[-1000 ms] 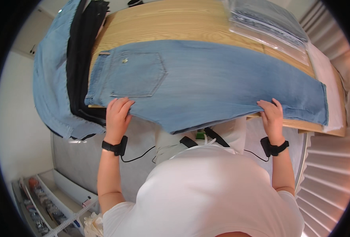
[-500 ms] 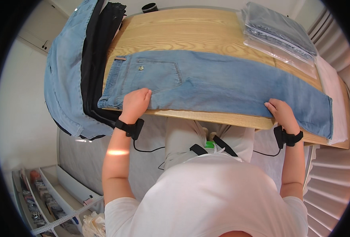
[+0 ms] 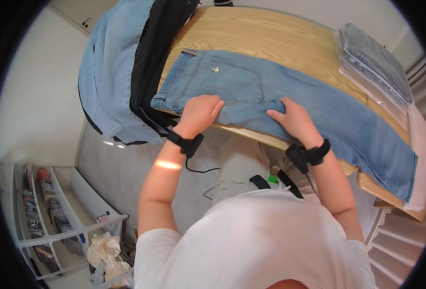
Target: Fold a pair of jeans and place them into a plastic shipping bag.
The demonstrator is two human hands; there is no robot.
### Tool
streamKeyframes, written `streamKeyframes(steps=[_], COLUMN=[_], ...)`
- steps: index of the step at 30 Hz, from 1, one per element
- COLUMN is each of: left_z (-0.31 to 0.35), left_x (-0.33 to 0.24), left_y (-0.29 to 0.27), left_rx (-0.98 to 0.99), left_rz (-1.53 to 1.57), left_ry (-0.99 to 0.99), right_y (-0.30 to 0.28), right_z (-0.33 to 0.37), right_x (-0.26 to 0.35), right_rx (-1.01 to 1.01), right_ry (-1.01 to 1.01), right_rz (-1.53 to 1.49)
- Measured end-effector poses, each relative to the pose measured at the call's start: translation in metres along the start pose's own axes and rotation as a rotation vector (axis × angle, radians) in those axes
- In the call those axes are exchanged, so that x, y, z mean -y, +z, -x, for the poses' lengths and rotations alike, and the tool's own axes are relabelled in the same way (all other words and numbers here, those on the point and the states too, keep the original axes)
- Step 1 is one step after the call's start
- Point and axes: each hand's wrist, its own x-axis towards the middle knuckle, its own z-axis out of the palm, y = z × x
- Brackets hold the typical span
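A pair of blue jeans [image 3: 348, 115] lies folded lengthwise along the table's near side, waistband at the left and hem at the right. A back pocket with a small metallic emblem faces up. My left hand [image 3: 201, 114] is closed on the near edge of the jeans, just below the pocket. To its right, my right hand [image 3: 298, 121] rests on the cloth with thumb and forefinger apart, beside a slight crease near the pocket's lower corner. Its other fingers are partly hidden. Both wrists wear black straps with small devices and cables.
The wooden table [image 3: 266, 26] has a stack of clear-bagged folded garments [image 3: 376, 62] at its far right. More denim [image 3: 112, 67] and black garments [image 3: 157, 53] hang over its left end. A divided storage box [image 3: 73, 192] stands on the lower left, with cream cloth [image 3: 108, 255] beside it.
My right hand has moved left along the jeans, from near the lower leg to close by the pocket. My left hand stays on the near edge. The view has shifted.
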Motion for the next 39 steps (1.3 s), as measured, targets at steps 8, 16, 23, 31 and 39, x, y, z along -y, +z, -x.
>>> streamKeyframes(steps=[8, 16, 23, 31, 39], left_z=[0.073, 0.042, -0.002, -0.053, -0.037], left_x=[0.08, 0.107, 0.142, 0.133, 0.151], left_y=[-0.044, -0.078, -0.087, -0.056, -0.071], left_rx=[-0.264, -0.105, 0.079, 0.681, 0.528], left_rz=[-0.113, -0.047, -0.077, -0.531, 0.167], left_ry=[0.019, 0.199, 0.209, 0.014, -0.416], right_y=[-0.005, -0.019, -0.012, -0.019, -0.011], right_z=[-0.015, -0.013, -0.016, -0.024, -0.026], right_x=[-0.016, -0.016, -0.03, -0.018, -0.012], right_rx=[0.077, 0.194, 0.166, 0.081, -0.003], right_ry=[-0.027, 0.007, 0.083, -0.043, 0.004], right_rz=[-0.221, -0.419, -0.526, -0.386, 0.034])
